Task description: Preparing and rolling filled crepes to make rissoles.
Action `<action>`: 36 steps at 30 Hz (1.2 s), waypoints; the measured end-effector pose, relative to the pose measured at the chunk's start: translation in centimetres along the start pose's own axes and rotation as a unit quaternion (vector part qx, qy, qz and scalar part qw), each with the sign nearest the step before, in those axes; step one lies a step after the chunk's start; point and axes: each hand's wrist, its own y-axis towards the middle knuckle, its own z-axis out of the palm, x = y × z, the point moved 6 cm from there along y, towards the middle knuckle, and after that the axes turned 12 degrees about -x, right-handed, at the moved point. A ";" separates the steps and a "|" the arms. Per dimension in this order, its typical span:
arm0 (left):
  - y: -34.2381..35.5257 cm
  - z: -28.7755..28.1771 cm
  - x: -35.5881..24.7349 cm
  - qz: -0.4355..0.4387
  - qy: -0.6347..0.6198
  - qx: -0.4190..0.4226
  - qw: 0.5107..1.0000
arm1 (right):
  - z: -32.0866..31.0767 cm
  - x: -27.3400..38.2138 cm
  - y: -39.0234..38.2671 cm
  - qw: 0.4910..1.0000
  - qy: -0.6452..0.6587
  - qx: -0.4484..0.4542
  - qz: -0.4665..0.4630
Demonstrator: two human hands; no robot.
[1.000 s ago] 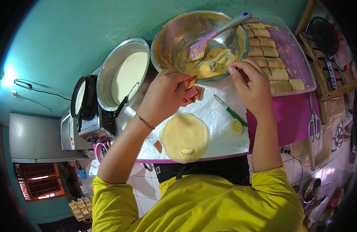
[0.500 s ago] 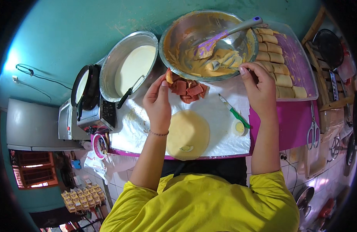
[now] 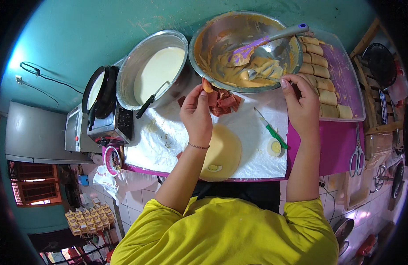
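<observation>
My left hand [image 3: 197,112] pinches a small orange-red slice [image 3: 207,85] between thumb and finger, beside a pile of reddish meat slices [image 3: 222,101]. In my right hand [image 3: 303,104] is the handle of a metal spoon [image 3: 268,78]; its bowl end rests in orange-tan cream inside a big steel mixing bowl [image 3: 204,73]. Below my left wrist, a round yellowish wrapper [image 3: 226,154] lies on a white sheet, partly hidden by my forearm. A piece of boiled egg [image 3: 214,168] sits on it. Another egg piece [image 3: 275,148] lies near a green-handled knife [image 3: 276,136].
A purple spatula [image 3: 244,55] leans in the bowl. To its right stands a tray of rolled wrappers [image 3: 327,97]. At left are a pot of pale batter [image 3: 160,70] and a pan [image 3: 95,92] on a stove [image 3: 118,128]. Scissors [image 3: 357,157] hang at the table's right edge.
The whole view has shifted a little. My left hand has moved right, across the meat pile, and more of its pieces show left of the hand. The right hand still holds the spoon.
</observation>
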 end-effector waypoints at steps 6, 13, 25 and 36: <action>-1.3 0.4 0.3 0.030 -0.011 -0.005 0.999 | 0.1 0.1 -0.1 1.000 -0.001 0.001 0.002; -4.1 1.9 -0.3 0.054 0.046 0.108 0.992 | 0.0 0.1 -0.1 1.000 -0.003 -0.001 0.000; -6.2 -7.3 -1.0 -0.234 0.049 0.095 0.966 | 0.7 3.6 3.1 0.992 -0.107 0.016 -0.065; -7.4 -12.6 -1.3 -0.287 0.004 0.103 0.952 | 1.8 1.4 6.2 0.982 -0.146 0.122 -0.003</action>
